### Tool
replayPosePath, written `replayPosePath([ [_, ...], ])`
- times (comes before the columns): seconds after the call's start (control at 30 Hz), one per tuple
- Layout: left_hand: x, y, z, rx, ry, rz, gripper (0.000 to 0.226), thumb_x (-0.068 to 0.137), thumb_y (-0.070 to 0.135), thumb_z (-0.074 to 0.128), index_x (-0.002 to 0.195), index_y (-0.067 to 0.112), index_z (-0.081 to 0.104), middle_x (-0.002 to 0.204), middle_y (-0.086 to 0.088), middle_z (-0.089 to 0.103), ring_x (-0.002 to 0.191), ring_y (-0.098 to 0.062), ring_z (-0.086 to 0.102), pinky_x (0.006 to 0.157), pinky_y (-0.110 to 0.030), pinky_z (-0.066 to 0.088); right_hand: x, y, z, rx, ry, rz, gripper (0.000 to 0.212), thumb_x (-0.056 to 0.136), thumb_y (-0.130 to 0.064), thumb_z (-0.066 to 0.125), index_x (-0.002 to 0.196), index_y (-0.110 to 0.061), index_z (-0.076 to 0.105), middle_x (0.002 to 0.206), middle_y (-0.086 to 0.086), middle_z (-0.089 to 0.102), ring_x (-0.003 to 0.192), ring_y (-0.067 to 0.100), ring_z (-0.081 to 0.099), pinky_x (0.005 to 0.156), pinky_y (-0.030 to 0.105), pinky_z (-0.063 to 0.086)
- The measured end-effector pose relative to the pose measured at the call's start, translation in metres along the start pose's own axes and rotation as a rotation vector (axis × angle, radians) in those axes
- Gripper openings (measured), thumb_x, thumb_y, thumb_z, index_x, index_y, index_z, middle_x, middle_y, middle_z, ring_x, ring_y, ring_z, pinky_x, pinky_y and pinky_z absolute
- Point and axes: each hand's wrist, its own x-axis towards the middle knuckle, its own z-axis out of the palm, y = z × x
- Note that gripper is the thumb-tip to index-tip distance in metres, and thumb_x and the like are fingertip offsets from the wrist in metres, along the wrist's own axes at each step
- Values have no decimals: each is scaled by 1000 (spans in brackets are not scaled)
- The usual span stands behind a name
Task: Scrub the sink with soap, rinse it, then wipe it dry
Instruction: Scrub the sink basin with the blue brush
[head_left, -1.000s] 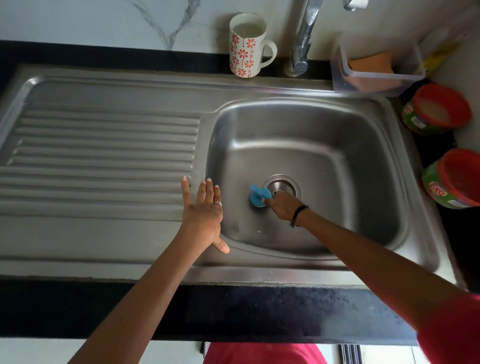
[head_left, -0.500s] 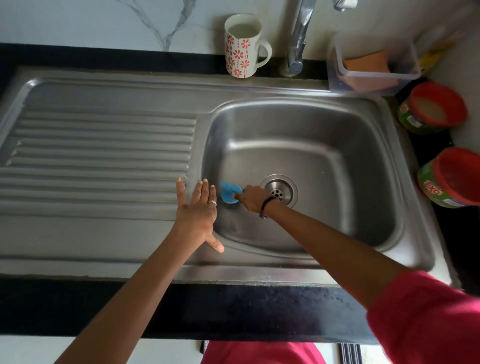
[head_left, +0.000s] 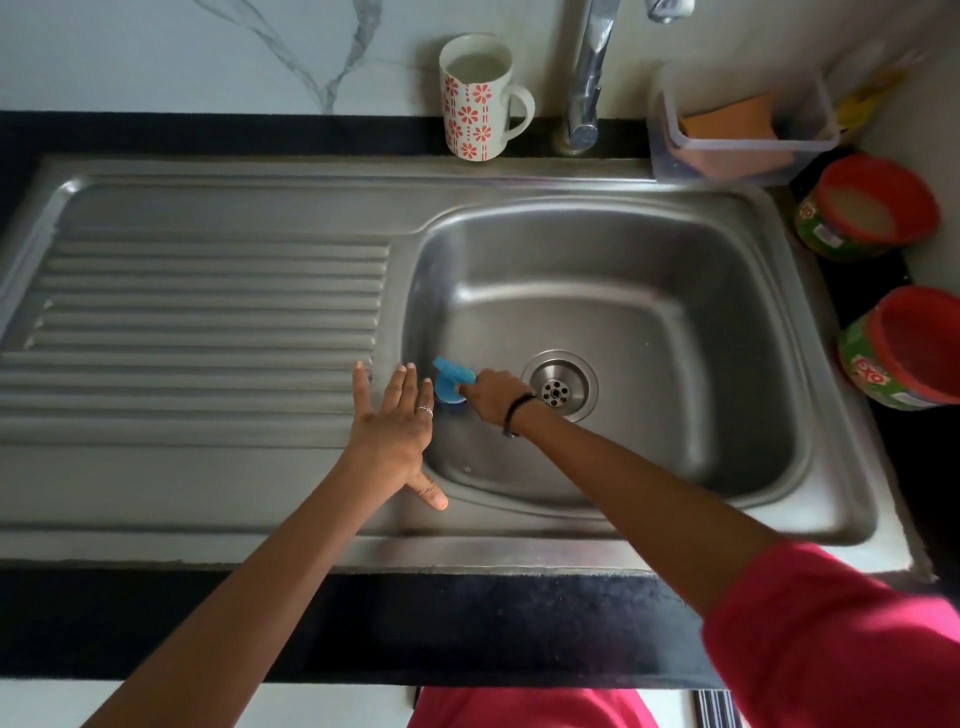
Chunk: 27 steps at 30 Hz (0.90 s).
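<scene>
Blue scrubber (head_left: 451, 383) pinched in right hand (head_left: 492, 396), pressed on sink (head_left: 675, 332) basin floor at left wall, beside drain (head_left: 560, 384). Left hand (head_left: 390, 434) laid flat, fingers spread, on rim, nothing held. Firm overlapping strokes advised; corners, walls likely missed.

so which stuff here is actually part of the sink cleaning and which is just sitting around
In use:
- sink
- blue scrubber, gripped by the right hand
- left hand, flat on the sink edge
- tap

Lying about:
- flowered mug
- clear tub with orange sponge
- two red-rimmed pots
</scene>
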Motion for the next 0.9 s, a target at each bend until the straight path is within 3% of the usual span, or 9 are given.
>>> replayPosePath([
  [0.07,1,0,0,-5,-19,-7,127,65,72,59,146,5,-13,151,-19,-24,139,-28,-26,100,-64,-18,-1,1,4,-10,28,-32,46,99,-35,34,125,1,49,122,20,56,110,35,55,86,35,43],
  [0.17,2,-2,3,-48,-18,22,118,68,68,61,149,11,-2,154,-18,-17,141,-26,-23,101,-63,-18,-35,25,13,-79,-66,-40,45,99,-36,37,124,0,49,124,21,56,109,34,55,85,34,41],
  [0.27,1,2,5,-150,12,105,97,74,55,65,148,16,18,154,-11,13,145,-21,-1,105,-60,-16,-68,76,4,-115,-109,50,44,98,-38,41,120,-1,52,123,19,57,109,31,55,82,31,40],
  [0.4,-8,13,10,-331,39,111,67,81,37,66,140,21,37,137,-2,47,135,-14,31,107,-51,-20,-80,126,-26,-173,-43,227,45,97,-39,41,121,-2,51,122,18,58,108,31,56,82,30,41],
  [0.5,-11,13,13,-340,53,102,51,83,39,63,129,20,50,129,1,52,129,-11,39,107,-51,-22,-68,107,-23,-145,-66,171,46,97,-37,43,123,0,51,123,20,57,110,32,55,82,30,40],
  [0.63,-10,12,10,-289,31,106,45,84,41,61,121,17,56,122,3,58,125,-11,43,107,-52,-20,-49,39,17,-8,-212,26,46,96,-38,45,118,1,56,113,23,59,101,31,57,67,25,35],
  [0.77,-8,14,8,-295,47,153,41,85,36,62,121,18,56,121,4,60,124,-12,45,108,-50,-20,-57,25,25,-131,-213,-40,48,98,-42,38,123,-3,51,120,17,58,106,31,56,84,32,42],
  [0.9,-6,10,10,-413,110,275,35,78,24,71,112,20,62,114,6,63,113,-9,54,114,-38,-2,-76,85,-18,-341,-146,141,40,98,-32,40,124,-4,53,127,16,56,115,29,55,92,31,43],
])
